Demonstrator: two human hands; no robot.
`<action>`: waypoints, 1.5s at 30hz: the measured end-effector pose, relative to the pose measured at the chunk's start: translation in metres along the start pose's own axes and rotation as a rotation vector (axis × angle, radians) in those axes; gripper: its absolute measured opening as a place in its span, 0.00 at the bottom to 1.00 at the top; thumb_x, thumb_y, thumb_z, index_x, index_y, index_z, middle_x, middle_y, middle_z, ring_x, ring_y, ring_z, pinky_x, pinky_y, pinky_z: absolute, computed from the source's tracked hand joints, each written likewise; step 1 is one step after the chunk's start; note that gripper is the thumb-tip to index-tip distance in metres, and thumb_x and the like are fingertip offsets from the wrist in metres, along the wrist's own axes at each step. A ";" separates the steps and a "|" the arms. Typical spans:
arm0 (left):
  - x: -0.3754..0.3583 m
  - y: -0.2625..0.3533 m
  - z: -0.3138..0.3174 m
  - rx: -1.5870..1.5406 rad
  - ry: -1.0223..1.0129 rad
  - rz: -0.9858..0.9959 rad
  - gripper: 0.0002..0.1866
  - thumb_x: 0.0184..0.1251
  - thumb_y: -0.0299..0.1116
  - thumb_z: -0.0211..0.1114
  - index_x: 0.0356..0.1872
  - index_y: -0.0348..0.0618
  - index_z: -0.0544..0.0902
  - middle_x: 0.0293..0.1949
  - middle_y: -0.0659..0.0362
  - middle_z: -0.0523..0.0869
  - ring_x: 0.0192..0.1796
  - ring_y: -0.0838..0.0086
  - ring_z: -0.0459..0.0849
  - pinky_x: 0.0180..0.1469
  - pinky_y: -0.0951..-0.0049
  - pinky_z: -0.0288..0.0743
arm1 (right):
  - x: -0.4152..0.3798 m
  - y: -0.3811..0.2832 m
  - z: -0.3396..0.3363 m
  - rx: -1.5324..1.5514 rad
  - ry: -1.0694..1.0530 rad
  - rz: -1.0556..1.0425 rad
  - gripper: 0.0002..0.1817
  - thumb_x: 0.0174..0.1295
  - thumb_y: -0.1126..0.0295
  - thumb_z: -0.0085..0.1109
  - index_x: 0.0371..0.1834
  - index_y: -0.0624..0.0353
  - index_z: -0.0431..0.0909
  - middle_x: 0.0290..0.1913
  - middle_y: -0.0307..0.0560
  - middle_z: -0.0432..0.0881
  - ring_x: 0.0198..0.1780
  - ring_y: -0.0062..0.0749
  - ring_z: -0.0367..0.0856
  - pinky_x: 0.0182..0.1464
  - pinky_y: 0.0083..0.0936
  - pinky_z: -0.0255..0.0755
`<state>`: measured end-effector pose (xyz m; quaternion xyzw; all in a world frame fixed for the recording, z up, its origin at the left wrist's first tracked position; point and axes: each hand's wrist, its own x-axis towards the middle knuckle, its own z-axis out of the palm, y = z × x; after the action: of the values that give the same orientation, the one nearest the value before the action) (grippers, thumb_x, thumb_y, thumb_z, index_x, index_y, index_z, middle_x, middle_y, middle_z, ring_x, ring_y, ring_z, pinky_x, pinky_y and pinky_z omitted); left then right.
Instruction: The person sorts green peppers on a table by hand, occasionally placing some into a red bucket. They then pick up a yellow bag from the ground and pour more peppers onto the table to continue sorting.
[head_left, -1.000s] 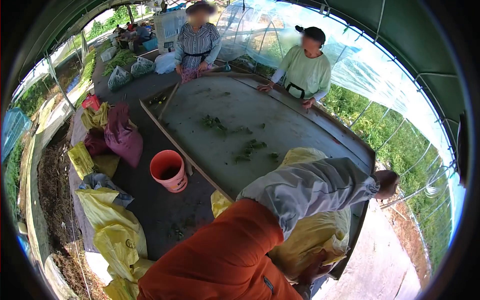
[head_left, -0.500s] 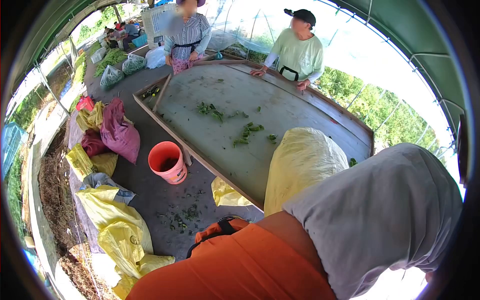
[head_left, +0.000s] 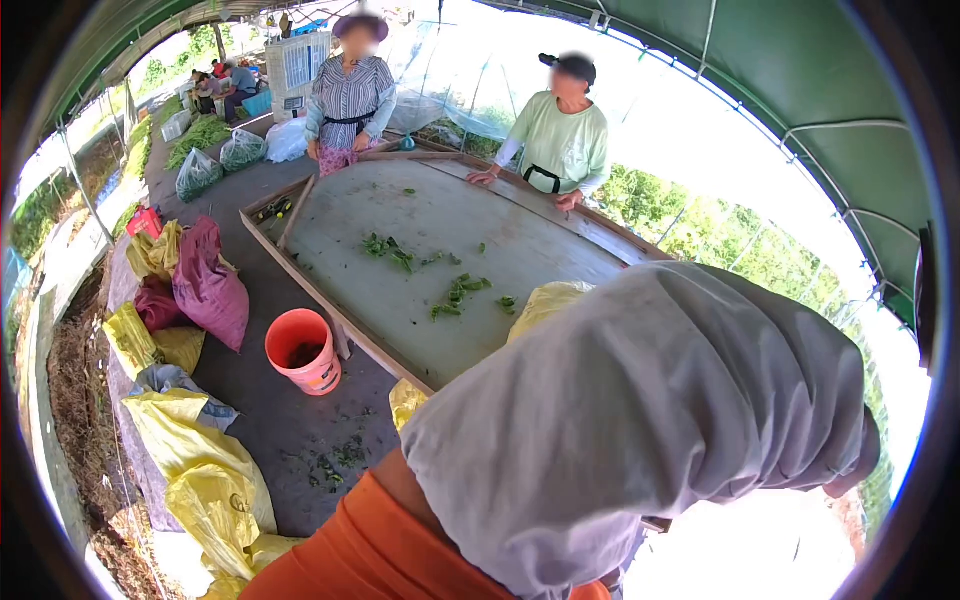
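A loose grey sleeve (head_left: 620,400), seemingly on my left arm, fills the foreground, with bare skin and orange cloth (head_left: 375,545) at its near end. Only a sliver of my left hand (head_left: 840,488) shows past the cuff at the far right; its fingers and anything in them are hidden. My right hand is out of view. Behind the sleeve, a pale yellow sack (head_left: 548,302) is mostly covered. It stands at the wood-rimmed table (head_left: 340,215), where green leafy scraps (head_left: 460,292) lie scattered.
An orange bucket (head_left: 303,350) stands beside the table. Yellow sacks (head_left: 215,480) and a pink sack (head_left: 210,285) line the left. Two people, one in a striped top (head_left: 352,95) and one in pale green (head_left: 562,140), stand at the far side. Filled bags (head_left: 200,175) lie farther back.
My grey sleeve has swung left and up across the view and now covers most of the yellow sack. The scene has shifted left and slightly down. The striped-top person's raised hand has dropped.
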<state>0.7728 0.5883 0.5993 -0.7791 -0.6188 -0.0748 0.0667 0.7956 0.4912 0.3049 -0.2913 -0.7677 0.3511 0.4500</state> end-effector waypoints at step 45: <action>-0.670 -0.494 0.251 -1.036 0.879 -1.806 0.07 0.55 0.28 0.59 0.36 0.41 0.78 0.24 0.60 0.77 0.21 0.78 0.74 0.17 0.77 0.64 | 0.041 -0.053 0.066 -0.235 0.109 0.115 0.21 0.58 0.67 0.57 0.52 0.71 0.70 0.51 0.60 0.73 0.50 0.48 0.71 0.53 0.38 0.63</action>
<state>0.1509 0.1091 0.2258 0.1132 -0.7727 -0.6107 -0.1310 0.7119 0.4732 0.3438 -0.4044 -0.7599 0.2677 0.4329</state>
